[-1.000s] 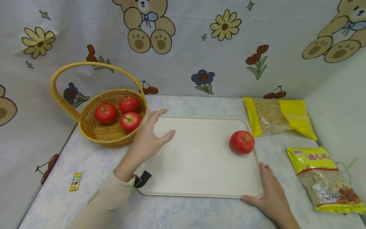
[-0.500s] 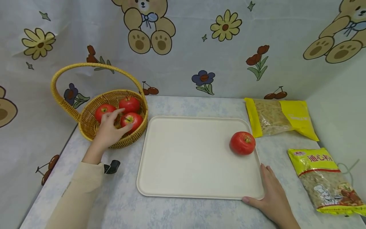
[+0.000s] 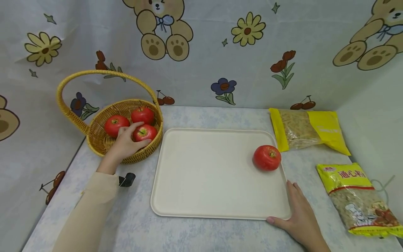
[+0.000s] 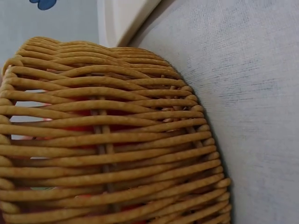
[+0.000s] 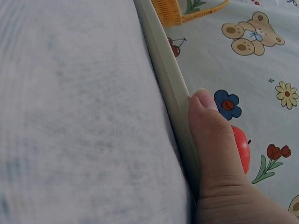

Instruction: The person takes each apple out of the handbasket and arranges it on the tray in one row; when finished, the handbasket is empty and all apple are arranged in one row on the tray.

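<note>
In the head view my left hand (image 3: 127,142) reaches into a wicker basket (image 3: 94,138) and grips the front right red apple (image 3: 146,132), fingers behind it and thumb in front. Two other apples sit in the basket, one at the left (image 3: 116,124) and one at the back (image 3: 142,114). Basket weave hides the left hand in its wrist view. My right hand (image 3: 299,217) holds the near right corner of a cream tray (image 3: 217,171), its thumb (image 5: 212,140) against the front rim. One more apple (image 3: 267,158) lies on the tray's right side.
Two yellow bags of dry pasta lie right of the tray, one at the back (image 3: 306,128) and one nearer (image 3: 359,199). The basket's tall handle (image 3: 110,72) arches over it. A patterned cloth (image 3: 195,77) hangs behind the table.
My left hand has moved from above the tray's left edge into the basket, and its fingers have closed round the front right apple. The right hand has stayed at the tray's corner.
</note>
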The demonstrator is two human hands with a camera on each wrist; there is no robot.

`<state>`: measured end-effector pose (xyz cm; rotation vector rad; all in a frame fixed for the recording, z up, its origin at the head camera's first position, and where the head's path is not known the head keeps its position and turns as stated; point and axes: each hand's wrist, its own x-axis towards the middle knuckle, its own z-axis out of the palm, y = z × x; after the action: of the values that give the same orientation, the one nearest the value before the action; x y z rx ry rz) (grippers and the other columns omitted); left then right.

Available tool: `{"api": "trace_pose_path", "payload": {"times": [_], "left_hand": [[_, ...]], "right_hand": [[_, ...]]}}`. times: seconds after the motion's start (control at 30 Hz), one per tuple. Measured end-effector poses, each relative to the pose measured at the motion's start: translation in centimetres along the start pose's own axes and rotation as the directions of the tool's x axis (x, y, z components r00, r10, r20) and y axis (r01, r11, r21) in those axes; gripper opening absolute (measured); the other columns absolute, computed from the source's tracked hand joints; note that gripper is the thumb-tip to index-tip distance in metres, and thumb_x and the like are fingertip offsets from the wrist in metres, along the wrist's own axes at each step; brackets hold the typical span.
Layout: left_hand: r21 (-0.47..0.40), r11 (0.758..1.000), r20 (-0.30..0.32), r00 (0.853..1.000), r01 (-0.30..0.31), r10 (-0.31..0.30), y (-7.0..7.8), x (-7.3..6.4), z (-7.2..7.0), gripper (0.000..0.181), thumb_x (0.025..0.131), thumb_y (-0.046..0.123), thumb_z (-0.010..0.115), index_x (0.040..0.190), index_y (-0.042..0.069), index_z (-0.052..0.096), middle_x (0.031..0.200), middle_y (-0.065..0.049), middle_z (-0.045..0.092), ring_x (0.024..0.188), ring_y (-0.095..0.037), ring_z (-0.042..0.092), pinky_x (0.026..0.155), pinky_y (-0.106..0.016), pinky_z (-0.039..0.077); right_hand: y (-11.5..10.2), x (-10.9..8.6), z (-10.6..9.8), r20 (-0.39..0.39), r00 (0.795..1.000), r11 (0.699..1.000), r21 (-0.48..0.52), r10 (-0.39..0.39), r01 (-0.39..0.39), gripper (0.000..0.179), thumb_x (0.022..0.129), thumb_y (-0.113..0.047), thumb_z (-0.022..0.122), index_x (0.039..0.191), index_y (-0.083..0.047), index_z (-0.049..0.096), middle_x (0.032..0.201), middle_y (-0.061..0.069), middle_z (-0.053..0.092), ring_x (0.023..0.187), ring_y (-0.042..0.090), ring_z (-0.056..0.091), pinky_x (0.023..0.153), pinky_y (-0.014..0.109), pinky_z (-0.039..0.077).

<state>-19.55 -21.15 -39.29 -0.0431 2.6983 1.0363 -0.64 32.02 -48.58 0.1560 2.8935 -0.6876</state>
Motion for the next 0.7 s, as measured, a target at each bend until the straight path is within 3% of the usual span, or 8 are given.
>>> {"api": "trace_pose_path", "payload": {"times": [0.3,0.53,0.7], "left_hand": [[-0.023,1.000,0.005,1.000,0.007,-0.007,-0.2,1.1,0.4,0.082,0.089,0.034,0.071,0.156,0.024,0.025,0.147,-0.028,0.025,0.132,-0.044,0.035,0.105,-0.064,0.040],[-0.016,0.999,0.001,0.999,-0.039,0.039,-0.7,1.7,0.6,0.079,0.090,0.028,0.071,0.155,0.018,0.026,0.148,-0.025,0.037,0.133,-0.043,0.040,0.108,-0.064,0.037],[-0.012,0.999,-0.034,0.998,-0.048,0.047,-0.7,1.7,0.6,0.078,0.089,0.030,0.073,0.152,0.019,0.030,0.147,-0.021,0.043,0.130,-0.042,0.044,0.107,-0.064,0.038]], "right_hand": [[0.2,0.0,0.1,0.004,1.000,1.000,0.000,0.000,0.000,0.149,0.058,-0.078,0.077,0.159,-0.004,-0.002,0.160,0.033,0.013,0.146,0.052,0.012,0.103,0.077,0.024],[0.0,0.0,0.1,-0.003,1.000,1.000,0.000,0.001,-0.001,0.150,0.056,-0.079,0.078,0.159,-0.004,-0.002,0.160,0.032,0.014,0.146,0.052,0.013,0.103,0.077,0.024],[0.0,0.0,0.1,0.001,1.000,1.000,-0.005,0.006,-0.006,0.151,0.055,-0.079,0.078,0.159,-0.005,-0.003,0.160,0.032,0.013,0.145,0.052,0.012,0.103,0.078,0.023]]}}
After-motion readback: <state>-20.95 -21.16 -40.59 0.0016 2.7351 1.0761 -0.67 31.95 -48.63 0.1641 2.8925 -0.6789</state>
